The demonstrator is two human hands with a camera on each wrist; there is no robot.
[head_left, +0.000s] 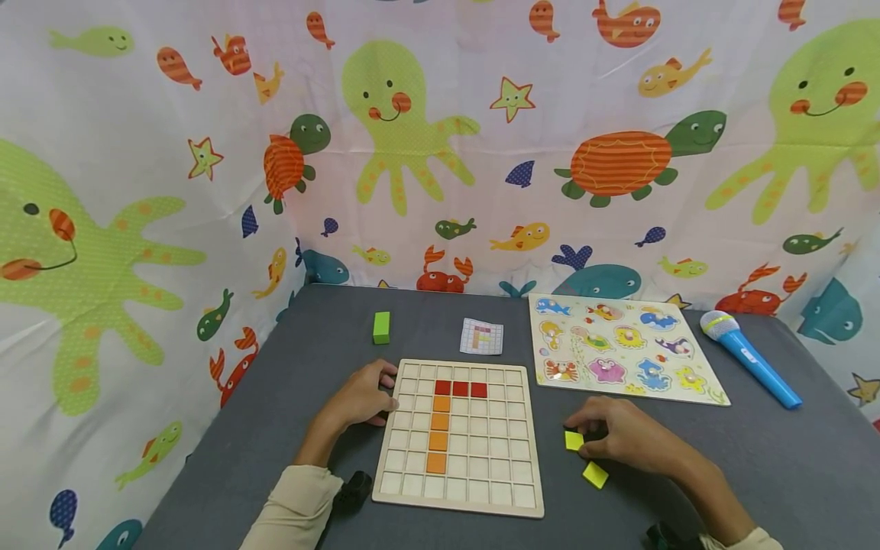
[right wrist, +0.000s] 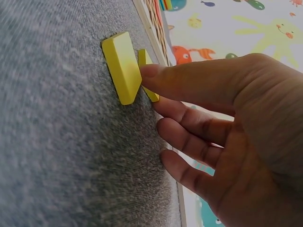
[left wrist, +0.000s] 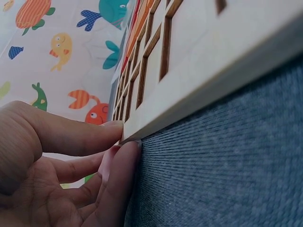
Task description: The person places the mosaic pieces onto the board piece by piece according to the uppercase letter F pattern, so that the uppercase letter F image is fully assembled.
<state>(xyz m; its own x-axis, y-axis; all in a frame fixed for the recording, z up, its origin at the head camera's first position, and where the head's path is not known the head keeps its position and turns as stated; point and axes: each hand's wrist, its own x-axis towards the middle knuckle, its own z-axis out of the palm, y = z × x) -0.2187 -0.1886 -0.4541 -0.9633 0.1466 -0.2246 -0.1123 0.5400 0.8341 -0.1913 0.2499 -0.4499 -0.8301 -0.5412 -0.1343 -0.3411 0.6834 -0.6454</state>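
A wooden grid board [head_left: 484,443] lies on the table, with red square tiles [head_left: 461,389] in a row near its top and orange square tiles [head_left: 438,422] in a column below. At its left edge my left hand [head_left: 360,395] holds the rim between thumb and fingers; the left wrist view shows the thumb [left wrist: 85,137] against the board's edge. Right of the board, my right hand [head_left: 629,435] pinches a yellow square tile [head_left: 574,441] at table level. Nearer me lies a second yellow tile [head_left: 595,475], closest in the right wrist view, apart from the fingers.
Behind the board are a green block [head_left: 381,328] and a small card with a coloured grid pattern [head_left: 481,337]. A sea-animal peg puzzle [head_left: 626,351] lies at the back right, beside a blue toy microphone [head_left: 752,359]. A printed curtain [head_left: 467,153] borders the table.
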